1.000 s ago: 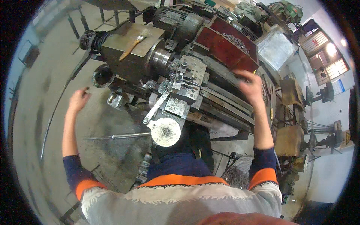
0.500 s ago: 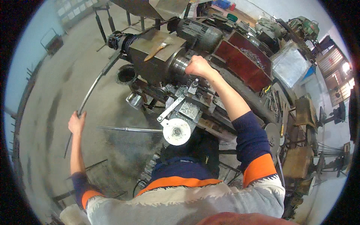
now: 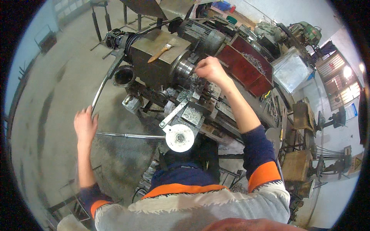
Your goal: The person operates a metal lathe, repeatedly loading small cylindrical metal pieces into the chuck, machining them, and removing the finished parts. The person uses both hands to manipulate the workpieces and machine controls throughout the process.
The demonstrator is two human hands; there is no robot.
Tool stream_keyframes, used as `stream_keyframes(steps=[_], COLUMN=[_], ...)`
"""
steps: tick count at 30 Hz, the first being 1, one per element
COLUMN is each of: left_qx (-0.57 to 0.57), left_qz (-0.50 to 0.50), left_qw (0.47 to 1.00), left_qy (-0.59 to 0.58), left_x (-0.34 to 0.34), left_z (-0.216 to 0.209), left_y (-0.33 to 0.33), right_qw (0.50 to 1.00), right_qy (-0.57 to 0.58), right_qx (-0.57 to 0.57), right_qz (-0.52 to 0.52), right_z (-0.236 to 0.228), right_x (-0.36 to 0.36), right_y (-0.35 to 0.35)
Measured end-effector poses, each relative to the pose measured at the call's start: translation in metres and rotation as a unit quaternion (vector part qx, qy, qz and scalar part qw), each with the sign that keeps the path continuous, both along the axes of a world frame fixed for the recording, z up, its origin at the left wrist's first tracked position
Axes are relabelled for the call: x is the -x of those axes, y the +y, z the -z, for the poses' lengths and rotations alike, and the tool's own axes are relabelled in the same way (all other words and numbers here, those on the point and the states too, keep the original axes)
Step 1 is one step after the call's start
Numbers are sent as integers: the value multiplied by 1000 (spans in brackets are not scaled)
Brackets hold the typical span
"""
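Note:
My left hand [image 3: 85, 125] is at the lower end of a long metal lever [image 3: 101, 89], its fingers stretched and thumb apart, touching or very close to it. The lever rises to the rear of the lathe's headstock [image 3: 150, 57]. My right hand [image 3: 210, 70] is closed, fingertips pinched together just right of the shiny spindle collar [image 3: 185, 68]. Whatever lies between those fingers is hidden. Below them sits the tool slide [image 3: 192, 115] strewn with metal chips, with a white round handwheel [image 3: 179, 138] nearest my body.
A wooden-handled brush [image 3: 160, 54] lies on the headstock cover. Behind is an electric motor [image 3: 202, 36]. A red bin [image 3: 246, 63] of metal pieces stands to the right, beside hand tools [image 3: 273, 107]. A long handle rod [image 3: 127, 135] sticks out leftward from the handwheel.
My left hand has shifted right and its fingers have loosened from their wrap around the lever; the lever has swung right. My right hand has drawn slightly away from the collar, still closed.

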State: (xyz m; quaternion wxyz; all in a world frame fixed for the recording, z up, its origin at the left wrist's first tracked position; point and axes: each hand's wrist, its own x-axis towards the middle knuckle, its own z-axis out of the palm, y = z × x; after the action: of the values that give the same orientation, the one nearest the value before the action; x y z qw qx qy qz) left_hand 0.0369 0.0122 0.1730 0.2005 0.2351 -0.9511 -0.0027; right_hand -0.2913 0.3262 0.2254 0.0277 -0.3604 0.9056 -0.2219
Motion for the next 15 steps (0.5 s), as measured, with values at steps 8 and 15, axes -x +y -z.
stream_keyframes(steps=[8,15], left_qx=[-699,-834], left_qz=[322,310], left_qw=[626,440], left_qy=[122,124], left_x=[139,162], left_z=[-34,-18], left_y=[142,194], right_qw=[930,927], right_qy=[52,136], right_qx=[286,318], right_qz=[-225,-148], right_z=[-4,12], right_x=[-95,-113], right_y=[18,37])
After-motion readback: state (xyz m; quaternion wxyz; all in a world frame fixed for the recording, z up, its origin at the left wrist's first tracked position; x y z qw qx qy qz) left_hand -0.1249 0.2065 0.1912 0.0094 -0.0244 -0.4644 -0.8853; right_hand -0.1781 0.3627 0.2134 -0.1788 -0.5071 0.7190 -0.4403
